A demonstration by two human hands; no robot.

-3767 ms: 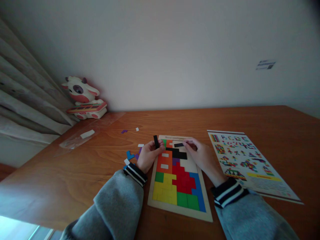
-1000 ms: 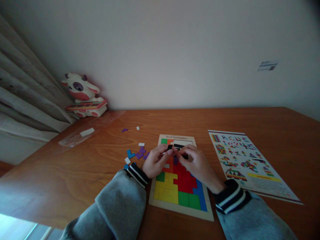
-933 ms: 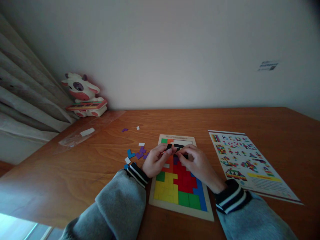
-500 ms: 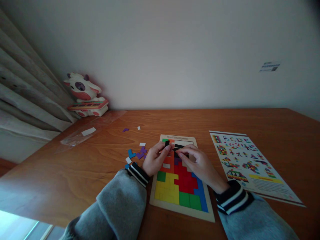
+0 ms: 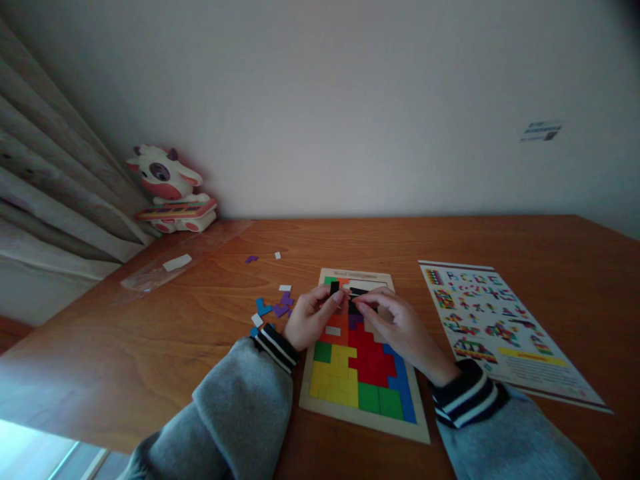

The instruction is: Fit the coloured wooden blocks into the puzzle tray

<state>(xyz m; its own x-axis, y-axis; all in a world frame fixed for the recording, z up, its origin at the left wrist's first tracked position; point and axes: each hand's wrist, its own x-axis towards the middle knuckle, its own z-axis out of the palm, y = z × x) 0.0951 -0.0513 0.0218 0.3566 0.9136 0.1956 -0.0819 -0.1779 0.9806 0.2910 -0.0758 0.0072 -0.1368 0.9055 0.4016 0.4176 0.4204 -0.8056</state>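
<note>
A shallow puzzle board (image 5: 367,430) lies on the table, with yellow, red, green, blue and orange pieces fitted in its lower part. Over its upper left, my left hand (image 5: 313,317) is closed, with a black piece (image 5: 335,287) between thumb and fingers. My right hand (image 5: 400,323) is closed in a pinch over the upper right of the board; what its fingertips hold, if anything, is too small to make out. Black pieces (image 5: 358,291) show between the two hands near the top of the board.
Several loose blue, purple (image 5: 281,311) and white pieces lie left of the board. A printed pattern sheet (image 5: 500,320) lies at the right. At the back left are a clear plastic bag (image 5: 145,280) and a cow toy (image 5: 170,190).
Both hands stay nearly in place. The black piece in my left hand shows a little more of its face, and my right fingertips have shifted slightly.
</note>
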